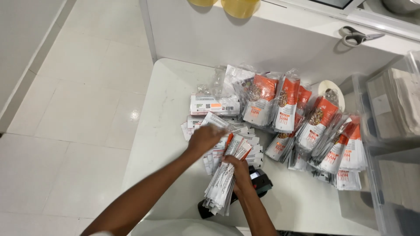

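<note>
Nearby, orange packet bundles point(306, 126) crowd the table point(162, 131) beside scissors point(356, 36).

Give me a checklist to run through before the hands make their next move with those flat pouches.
1. Right hand has a firm hold on the stack of pouches: ok, fingers wrap it.
2. Left hand is free to pick: ok, it rests on the loose pouches, gripping nothing clearly.
3. Stack edges are aligned: not ok, the lower ends fan out.
4. Black handheld device sits safely on the white table: cannot tell, the stack and hand cover most of it.
5. Bundled orange pouches are out of the way: ok, they lie farther back.
</note>
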